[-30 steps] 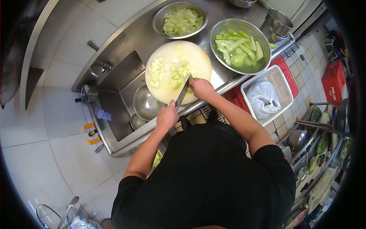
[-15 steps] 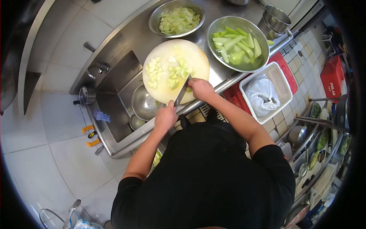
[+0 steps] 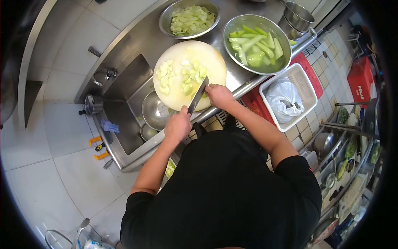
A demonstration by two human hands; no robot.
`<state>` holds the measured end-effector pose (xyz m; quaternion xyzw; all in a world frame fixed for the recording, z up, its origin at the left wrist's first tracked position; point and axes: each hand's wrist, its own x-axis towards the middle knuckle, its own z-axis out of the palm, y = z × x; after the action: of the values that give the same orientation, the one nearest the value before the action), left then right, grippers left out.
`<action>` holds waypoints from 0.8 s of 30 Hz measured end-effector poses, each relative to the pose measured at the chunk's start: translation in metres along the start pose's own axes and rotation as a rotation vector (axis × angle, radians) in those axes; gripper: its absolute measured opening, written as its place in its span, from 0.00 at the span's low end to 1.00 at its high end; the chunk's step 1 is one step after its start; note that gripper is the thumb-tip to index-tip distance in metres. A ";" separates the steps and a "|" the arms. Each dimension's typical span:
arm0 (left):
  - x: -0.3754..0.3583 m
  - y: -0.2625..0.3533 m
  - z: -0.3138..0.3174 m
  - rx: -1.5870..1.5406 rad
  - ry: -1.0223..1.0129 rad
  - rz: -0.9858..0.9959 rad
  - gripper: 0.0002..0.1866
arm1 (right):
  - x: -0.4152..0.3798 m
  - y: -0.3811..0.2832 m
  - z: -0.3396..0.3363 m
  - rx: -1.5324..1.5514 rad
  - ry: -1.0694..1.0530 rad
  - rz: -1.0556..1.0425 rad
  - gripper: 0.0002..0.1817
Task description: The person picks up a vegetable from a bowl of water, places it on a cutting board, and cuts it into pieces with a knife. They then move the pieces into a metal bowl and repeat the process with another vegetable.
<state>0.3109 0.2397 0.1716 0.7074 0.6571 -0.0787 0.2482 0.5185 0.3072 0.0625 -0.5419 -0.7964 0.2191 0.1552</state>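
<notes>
A broad kitchen knife (image 3: 198, 96) is in my left hand (image 3: 178, 125), its handle gripped near the board's front edge. The blade points away, over the round white cutting board (image 3: 172, 97). Closed fingers of my right hand (image 3: 220, 96) sit beside the blade, on a pale green vegetable piece (image 3: 204, 95) that is mostly hidden. Cut green chunks (image 3: 191, 76) lie on the board past the blade, with another group of chunks (image 3: 165, 76) to the left.
Behind the board stands a steel bowl of sliced vegetable (image 3: 192, 20). A larger basin (image 3: 286, 62) holds long green pieces in water. The sink (image 3: 124, 124) on the left contains a steel bowl (image 3: 155, 114). A white basket (image 3: 309, 93) with a plastic bag is at right.
The knife blade has shifted slightly, and its flat face shows darker and wider. Both hands keep nearly the same places. The whole view has moved a little.
</notes>
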 end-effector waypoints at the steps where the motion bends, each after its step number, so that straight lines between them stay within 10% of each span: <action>1: 0.003 -0.004 0.010 -0.013 -0.004 -0.009 0.13 | 0.000 0.001 0.001 0.004 0.010 -0.005 0.07; 24: 0.005 -0.018 0.043 -0.071 0.012 -0.031 0.14 | -0.009 0.013 0.006 0.052 -0.007 -0.049 0.09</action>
<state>0.3034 0.2248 0.1278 0.6882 0.6719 -0.0551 0.2681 0.5296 0.3017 0.0504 -0.5174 -0.8040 0.2376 0.1715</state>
